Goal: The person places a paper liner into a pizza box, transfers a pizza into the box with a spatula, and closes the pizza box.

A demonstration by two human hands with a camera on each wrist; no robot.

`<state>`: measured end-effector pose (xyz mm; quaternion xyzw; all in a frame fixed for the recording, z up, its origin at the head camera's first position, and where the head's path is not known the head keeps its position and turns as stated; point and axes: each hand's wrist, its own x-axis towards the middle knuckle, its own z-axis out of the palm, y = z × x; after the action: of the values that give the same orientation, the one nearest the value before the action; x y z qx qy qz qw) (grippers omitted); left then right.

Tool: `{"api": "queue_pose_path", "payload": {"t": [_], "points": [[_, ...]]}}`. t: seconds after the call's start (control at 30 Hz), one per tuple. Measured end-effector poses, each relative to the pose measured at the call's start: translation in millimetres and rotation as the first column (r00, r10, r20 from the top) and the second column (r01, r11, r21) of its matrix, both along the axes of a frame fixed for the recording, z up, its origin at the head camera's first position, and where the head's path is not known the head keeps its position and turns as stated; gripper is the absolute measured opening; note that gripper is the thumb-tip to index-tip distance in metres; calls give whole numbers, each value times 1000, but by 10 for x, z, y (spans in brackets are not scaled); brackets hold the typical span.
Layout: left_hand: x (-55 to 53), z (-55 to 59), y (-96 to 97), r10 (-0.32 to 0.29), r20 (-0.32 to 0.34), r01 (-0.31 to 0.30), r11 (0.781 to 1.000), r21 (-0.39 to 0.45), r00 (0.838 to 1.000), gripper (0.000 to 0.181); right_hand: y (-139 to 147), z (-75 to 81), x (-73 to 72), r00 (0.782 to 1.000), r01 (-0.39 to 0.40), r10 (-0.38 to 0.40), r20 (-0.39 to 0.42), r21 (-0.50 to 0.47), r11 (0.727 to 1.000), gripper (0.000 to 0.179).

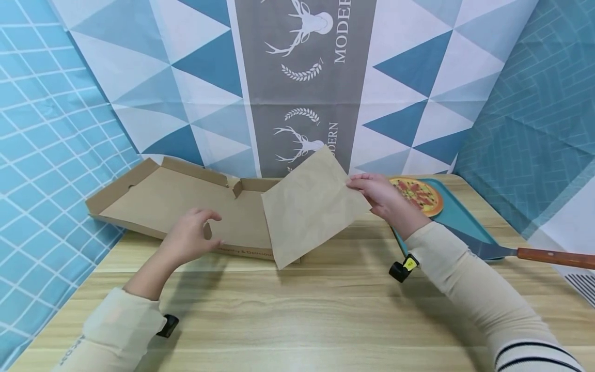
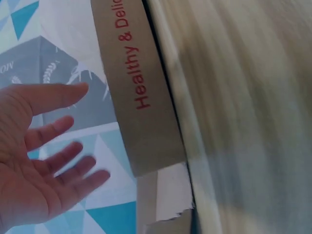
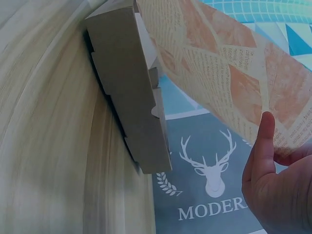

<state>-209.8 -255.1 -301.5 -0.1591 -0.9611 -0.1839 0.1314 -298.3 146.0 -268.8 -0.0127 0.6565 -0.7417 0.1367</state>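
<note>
My right hand [image 1: 378,196] pinches a square sheet of brown paper [image 1: 316,206] by its right edge and holds it up, tilted, over the right part of an open cardboard pizza box [image 1: 181,199]. In the right wrist view, newspaper-style print covers the side of the paper [image 3: 219,63] facing that camera, and the thumb lies against it. My left hand [image 1: 188,237] holds nothing; its fingers and thumb are spread apart near the front edge of the box. The left wrist view shows this hand [image 2: 48,156] beside the box's front wall [image 2: 139,92], which carries red lettering.
To the right, a teal tray [image 1: 465,209] carries a pizza [image 1: 418,196] with toppings. A pizza server with a wooden handle [image 1: 553,257] lies across the tray's front. Patterned cloth [image 1: 204,67] hangs behind the wooden table [image 1: 288,315].
</note>
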Motion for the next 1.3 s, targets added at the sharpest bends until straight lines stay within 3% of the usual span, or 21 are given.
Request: {"api": "queue_pose_path", "payload": {"t": [0.23, 0.53, 0.63, 0.83, 0.9, 1.0, 1.3], "points": [[1, -31, -152, 121, 147, -134, 987, 86, 982, 58, -97, -43, -43, 1000, 13, -12, 7, -52, 999, 4], [-44, -87, -269, 118, 348, -207, 951, 229, 930, 82, -199, -15, -174, 1000, 4, -4, -26, -1, 1000, 14], [-84, -137, -297, 82, 420, -225, 926, 303, 904, 84, -249, 16, -226, 999, 11, -11, -35, -14, 1000, 18], [-148, -209, -341, -26, 557, -282, 842, 459, 830, 82, -359, 50, -287, 999, 27, -28, -39, -40, 999, 36], [-166, -228, -356, -49, 572, -291, 823, 487, 819, 81, -413, 53, -310, 999, 28, -30, -44, -61, 998, 34], [-180, -248, -362, -66, 577, -300, 803, 515, 814, 79, -506, 63, -344, 998, 29, -33, -49, -86, 996, 30], [-194, -277, -363, -72, 590, -322, 782, 534, 804, 75, -836, 84, -426, 998, 47, -51, -26, -108, 993, 8]]}}
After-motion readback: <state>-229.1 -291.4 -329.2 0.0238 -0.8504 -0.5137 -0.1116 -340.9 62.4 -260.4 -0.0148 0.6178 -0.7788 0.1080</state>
